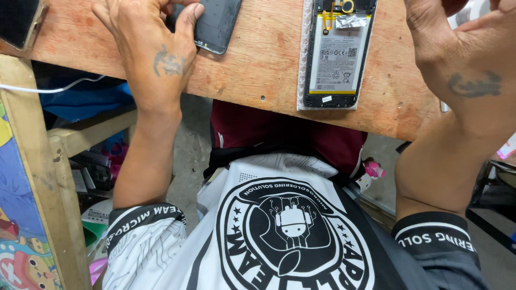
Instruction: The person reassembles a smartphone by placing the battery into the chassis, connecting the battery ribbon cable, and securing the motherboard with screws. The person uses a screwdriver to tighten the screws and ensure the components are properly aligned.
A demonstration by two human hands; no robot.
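Head view: opened phone [337,53] lies between hands.

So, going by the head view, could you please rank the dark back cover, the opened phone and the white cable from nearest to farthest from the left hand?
1. Dark back cover: under the left hand, touching its thumb.
2. White cable: lower left, below the table edge.
3. Opened phone: to the right, on the wooden table.

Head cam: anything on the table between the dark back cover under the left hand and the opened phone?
Nothing: only bare wooden table between the dark back cover and the opened phone, per head view.
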